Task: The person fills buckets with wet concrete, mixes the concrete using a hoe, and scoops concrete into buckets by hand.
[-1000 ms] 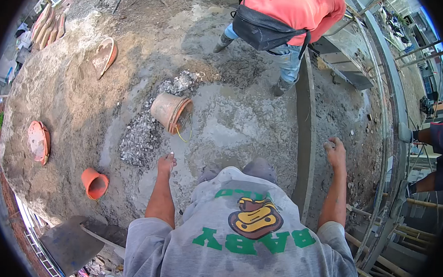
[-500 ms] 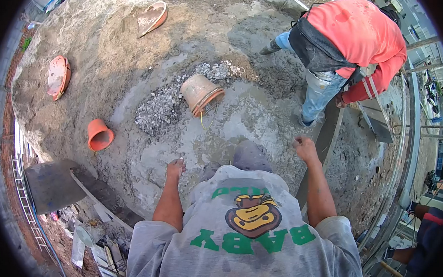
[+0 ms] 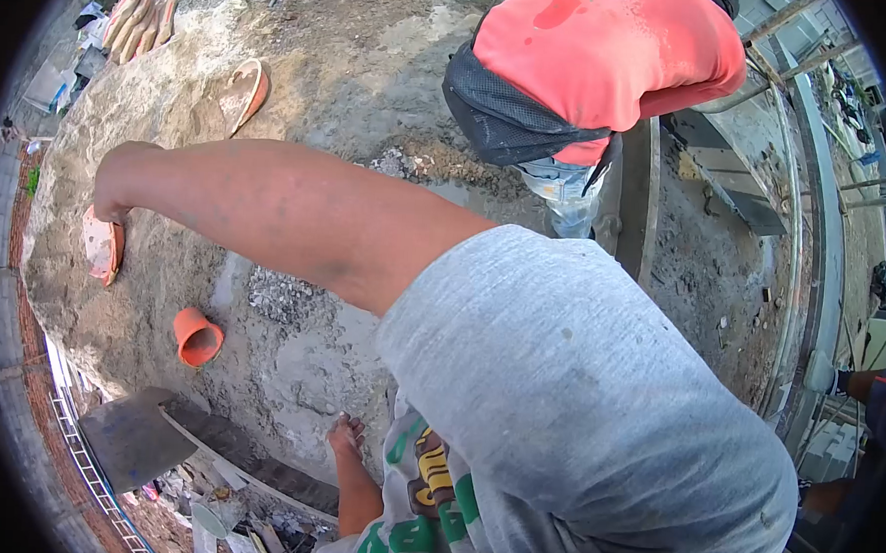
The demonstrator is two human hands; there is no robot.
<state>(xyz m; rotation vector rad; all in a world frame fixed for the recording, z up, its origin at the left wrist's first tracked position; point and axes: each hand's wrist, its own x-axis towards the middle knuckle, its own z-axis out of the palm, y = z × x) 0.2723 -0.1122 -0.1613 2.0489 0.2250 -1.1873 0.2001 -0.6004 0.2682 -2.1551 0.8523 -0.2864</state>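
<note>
My right arm stretches across the view to the left, and my right hand [image 3: 119,184] bends down at its end, overlapping the upper edge of an orange pan [image 3: 104,247]. Its fingers are mostly hidden, and whether it touches the pan I cannot tell. Low beside my body hangs my left hand [image 3: 346,434], its fingers loosely apart with nothing in them, above the wet grey concrete [image 3: 303,369]. An orange bucket [image 3: 197,339] lies tipped on its side left of that hand. Grey gravel [image 3: 284,296] shows just under my right forearm.
A co-worker in a red shirt [image 3: 605,55] bends over beside a long formwork board [image 3: 651,202]. Another orange pan [image 3: 245,96] rests on the sand. Stacked sacks [image 3: 141,20] stand at the back left. A sheet [image 3: 129,435] and a ladder [image 3: 92,473] lie lower left.
My right hand has swung from the right side far across to the left. My arm now covers the bucket in the middle. The view has turned, and my left hand appears lower.
</note>
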